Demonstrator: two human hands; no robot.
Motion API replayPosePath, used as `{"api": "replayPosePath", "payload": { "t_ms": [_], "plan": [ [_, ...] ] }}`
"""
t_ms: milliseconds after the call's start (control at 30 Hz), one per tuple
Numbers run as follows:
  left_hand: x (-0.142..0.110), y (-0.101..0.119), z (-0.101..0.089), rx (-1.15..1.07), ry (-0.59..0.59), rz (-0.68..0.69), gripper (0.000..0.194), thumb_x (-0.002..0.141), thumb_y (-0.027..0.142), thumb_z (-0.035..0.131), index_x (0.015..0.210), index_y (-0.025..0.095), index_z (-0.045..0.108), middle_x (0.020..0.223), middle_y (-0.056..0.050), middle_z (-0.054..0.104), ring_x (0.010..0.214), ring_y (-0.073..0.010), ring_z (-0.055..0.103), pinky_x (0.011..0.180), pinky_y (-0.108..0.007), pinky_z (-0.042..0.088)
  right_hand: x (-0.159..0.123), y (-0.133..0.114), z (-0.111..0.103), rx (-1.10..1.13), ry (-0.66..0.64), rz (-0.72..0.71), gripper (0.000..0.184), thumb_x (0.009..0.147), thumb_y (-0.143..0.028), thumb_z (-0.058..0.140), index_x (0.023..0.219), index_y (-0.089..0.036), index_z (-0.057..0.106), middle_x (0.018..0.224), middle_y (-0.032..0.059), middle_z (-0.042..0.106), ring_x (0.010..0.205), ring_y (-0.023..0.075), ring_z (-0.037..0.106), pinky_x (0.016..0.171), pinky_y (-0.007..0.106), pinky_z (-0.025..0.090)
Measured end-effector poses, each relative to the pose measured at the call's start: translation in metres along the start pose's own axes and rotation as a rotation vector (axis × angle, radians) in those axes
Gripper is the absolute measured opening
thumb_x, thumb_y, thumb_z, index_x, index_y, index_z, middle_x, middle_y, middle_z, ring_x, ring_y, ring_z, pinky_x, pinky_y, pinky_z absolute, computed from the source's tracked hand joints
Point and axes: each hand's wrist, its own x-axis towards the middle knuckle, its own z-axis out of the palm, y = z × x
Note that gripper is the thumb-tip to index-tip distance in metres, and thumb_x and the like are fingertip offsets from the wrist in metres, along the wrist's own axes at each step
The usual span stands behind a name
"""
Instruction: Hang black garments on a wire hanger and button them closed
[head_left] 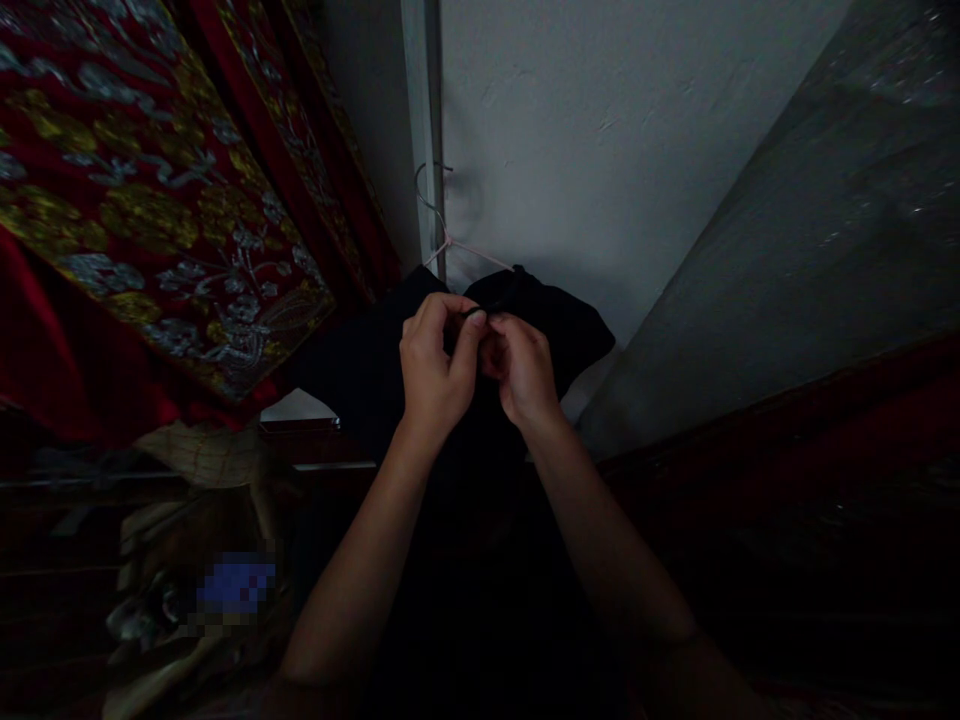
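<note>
Dark garment [566,325] is pinched by left hand [441,352] and right hand [525,368], both nearly closed, forearms converging.

Both forearms reach up and inward from below. The left hand [441,355] and right hand [526,368] nearly meet, fingers curled, each pinching between thumb and forefinger, the left thumb pointing up.

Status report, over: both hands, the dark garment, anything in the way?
Left hand and right hand pinching dark garment's edge. Garment on wire hanger. Nothing seen blocking hands; red embroidered cloth left.
</note>
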Motion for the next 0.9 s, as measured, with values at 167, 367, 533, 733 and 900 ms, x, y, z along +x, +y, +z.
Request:
{"api": "replayPosePath", "payload": {
  "t_ms": [167, 367, 533, 733, 900],
  "plan": [
    [0.003, 0.001, -0.002, -0.017, -0.073, -0.027, 0.008, 0.097, 0.028, 0.060, 0.094, 0.021, 0.062, 0.085, -0.002, 0.066, 0.080, -0.0169, 0.063, 0.077, -0.030, 0.047, 0.006, -0.001, -0.003, 0.006, -0.003, -0.026, 0.019, 0.076, -0.035, 0.061, 0.064, -0.020, 0.057, 0.051, -0.0052, 0.052, 0.044, 0.0076, 0.046, 0.040, 0.019, 0.028],
    [-0.004, -0.006, -0.002, 0.046, 0.003, -0.002, 0.006, 0.097, 0.026, 0.060, 0.094, 0.021, 0.061, 0.085, -0.002, 0.066, 0.079, -0.0169, 0.062, 0.078, -0.032, 0.046, 0.008, 0.014, -0.007, -0.140, -0.005, -0.128, 0.027, 0.077, -0.033, 0.063, 0.056, -0.020, 0.053, 0.051, -0.0052, 0.047, 0.045, 0.0071, 0.039, 0.042, 0.021, 0.027],
    [-0.008, -0.014, -0.001, 0.181, 0.008, 0.104, 0.001, 0.095, 0.020, 0.062, 0.095, 0.020, 0.060, 0.087, -0.001, 0.067, 0.080, -0.0169, 0.062, 0.080, -0.033, 0.043, 0.003, 0.033, -0.007, -0.143, 0.057, -0.118, 0.030, 0.079, -0.037, 0.063, 0.057, -0.019, 0.051, 0.053, -0.0057, 0.044, 0.049, 0.0070, 0.035, 0.045, 0.022, 0.027],
    [-0.011, -0.013, 0.004, 0.170, 0.039, 0.096, 0.002, 0.094, 0.021, 0.062, 0.093, 0.021, 0.060, 0.086, -0.001, 0.067, 0.081, -0.0174, 0.062, 0.082, -0.034, 0.043, 0.000, 0.025, -0.006, -0.137, 0.082, -0.010, 0.028, 0.075, -0.035, 0.062, 0.056, -0.020, 0.047, 0.052, -0.0069, 0.039, 0.047, 0.0063, 0.033, 0.044, 0.021, 0.024],
    [-0.005, -0.006, -0.001, -0.010, 0.052, 0.031, 0.008, 0.096, 0.028, 0.062, 0.093, 0.020, 0.062, 0.084, -0.001, 0.065, 0.082, -0.0166, 0.062, 0.080, -0.031, 0.046, -0.005, -0.007, -0.007, -0.133, 0.003, -0.110, 0.024, 0.079, -0.033, 0.060, 0.059, -0.019, 0.058, 0.050, -0.0059, 0.045, 0.045, 0.0065, 0.036, 0.043, 0.021, 0.026]
  ]
}}
